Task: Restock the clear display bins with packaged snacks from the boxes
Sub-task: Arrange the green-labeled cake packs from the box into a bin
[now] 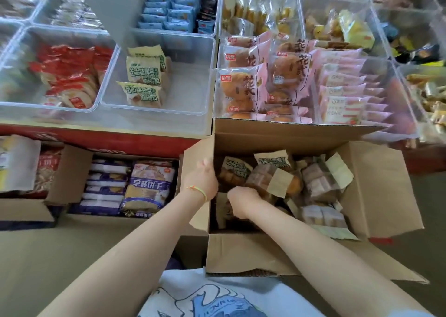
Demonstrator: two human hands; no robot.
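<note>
An open cardboard box (376, 191) in front of me holds several cream-and-green bread packets (272, 179). My left hand (205, 179) reaches in at the box's left side and its fingers curl round one packet (235, 172). My right hand (243, 203) is lower in the box, fingers curled down on a packet that is mostly hidden beneath it. Above the box, a clear display bin (190, 85) holds three of the same cream-and-green packets (143, 71) along its left part.
A red-packet bin (14, 75) lies to the left, pink bun bins (263, 80) to the right, a blue-packet bin (173, 10) behind. Another open box (67, 172) with purple-and-white bags (149, 184) sits on the left. The red shelf edge (108, 140) runs below the bins.
</note>
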